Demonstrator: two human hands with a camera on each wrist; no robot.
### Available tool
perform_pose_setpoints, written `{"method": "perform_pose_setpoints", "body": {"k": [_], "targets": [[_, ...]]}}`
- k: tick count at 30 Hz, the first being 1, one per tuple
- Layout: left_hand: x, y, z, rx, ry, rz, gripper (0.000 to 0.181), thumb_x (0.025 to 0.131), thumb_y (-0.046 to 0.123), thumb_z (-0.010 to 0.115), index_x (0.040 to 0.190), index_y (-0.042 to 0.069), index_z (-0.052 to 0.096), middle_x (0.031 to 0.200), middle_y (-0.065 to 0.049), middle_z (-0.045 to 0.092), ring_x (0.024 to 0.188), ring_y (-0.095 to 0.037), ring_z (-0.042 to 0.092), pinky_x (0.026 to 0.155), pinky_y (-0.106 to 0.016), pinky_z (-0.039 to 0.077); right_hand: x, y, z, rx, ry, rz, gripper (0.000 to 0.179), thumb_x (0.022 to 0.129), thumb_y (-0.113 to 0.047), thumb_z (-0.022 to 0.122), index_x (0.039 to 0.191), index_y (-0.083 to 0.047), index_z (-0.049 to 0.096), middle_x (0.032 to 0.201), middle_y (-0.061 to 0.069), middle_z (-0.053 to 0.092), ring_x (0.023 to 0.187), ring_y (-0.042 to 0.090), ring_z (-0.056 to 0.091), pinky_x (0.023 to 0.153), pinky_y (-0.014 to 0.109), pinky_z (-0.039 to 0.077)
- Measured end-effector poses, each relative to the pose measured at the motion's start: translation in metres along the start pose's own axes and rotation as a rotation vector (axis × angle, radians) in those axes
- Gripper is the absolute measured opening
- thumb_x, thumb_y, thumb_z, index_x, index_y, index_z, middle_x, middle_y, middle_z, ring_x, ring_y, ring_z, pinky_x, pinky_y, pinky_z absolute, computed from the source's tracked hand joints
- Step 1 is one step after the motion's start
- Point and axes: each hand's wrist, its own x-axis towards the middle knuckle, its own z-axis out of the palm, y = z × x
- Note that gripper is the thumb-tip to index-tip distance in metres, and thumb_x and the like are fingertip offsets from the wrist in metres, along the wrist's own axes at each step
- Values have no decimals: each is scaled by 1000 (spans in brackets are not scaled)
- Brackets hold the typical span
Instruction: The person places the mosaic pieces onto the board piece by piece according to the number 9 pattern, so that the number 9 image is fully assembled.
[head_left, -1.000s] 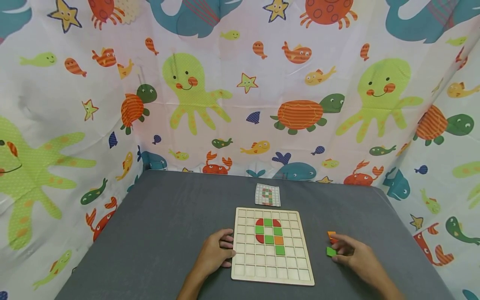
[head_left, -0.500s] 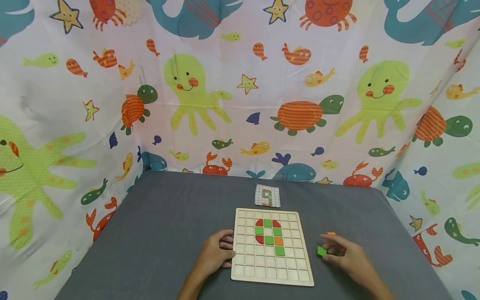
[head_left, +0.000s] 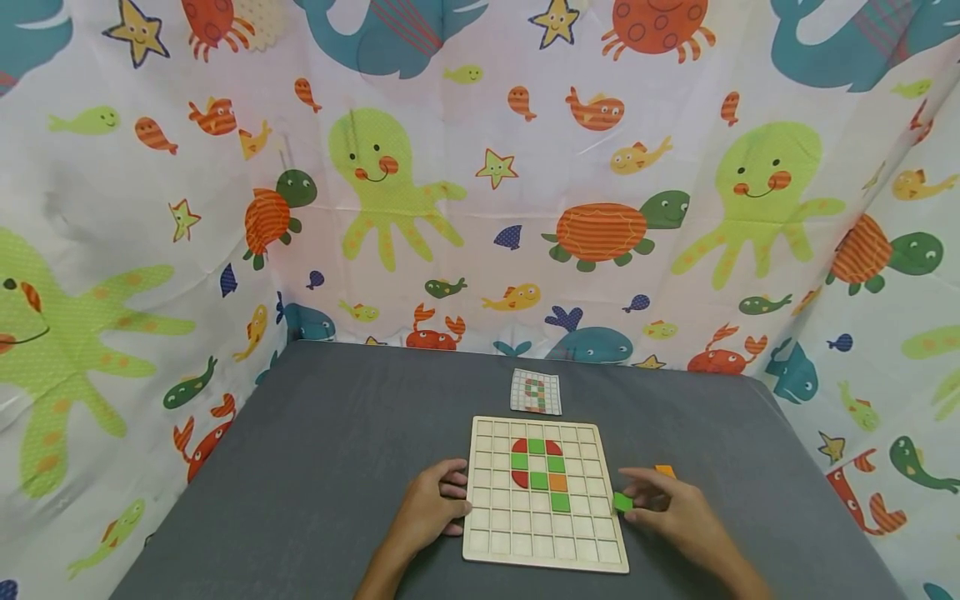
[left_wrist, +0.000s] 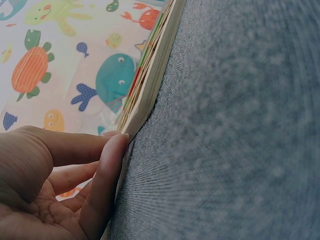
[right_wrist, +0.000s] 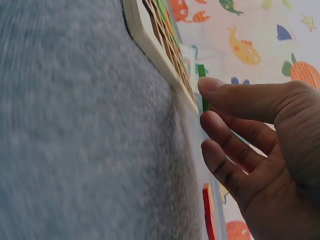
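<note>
A pale wooden grid board [head_left: 517, 533] lies on the table, with green, red and orange tiles set in its cells. At its left edge my left hand [head_left: 427, 507] holds on, thumb over the rim and fingers bent; the left wrist view shows the fingertips meeting the board's edge [left_wrist: 150, 95]. My right hand [head_left: 675, 517] pinches a green square tile [head_left: 622, 502] beside the board's right edge. In the right wrist view that green tile [right_wrist: 201, 71] stands edge-on at the thumb tip, partly hidden.
A small printed card [head_left: 536, 392] with a coloured grid pattern lies behind the board. An orange piece [head_left: 664, 472] shows past the right hand; in the right wrist view a red piece [right_wrist: 208, 210] lies below the fingers. Sea-animal curtains [head_left: 480, 208] border the grey table [head_left: 337, 433].
My right hand has moved left with the green tile, from beside the loose pieces to the board's right edge. The left hand has stayed at the board.
</note>
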Motion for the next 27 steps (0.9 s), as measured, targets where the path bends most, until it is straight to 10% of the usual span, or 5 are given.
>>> {"method": "perform_pose_setpoints", "body": {"k": [27], "targets": [[0,1,-1,0,-7,5,65,82,-5,80,143,0,61,119,-14,66,101,-23,68,56,-38,64,5,-27,32,99,-194,-194,56,84,-16,90,134,-5,69,103,-1,74,86,8,65,70,24,57]]}}
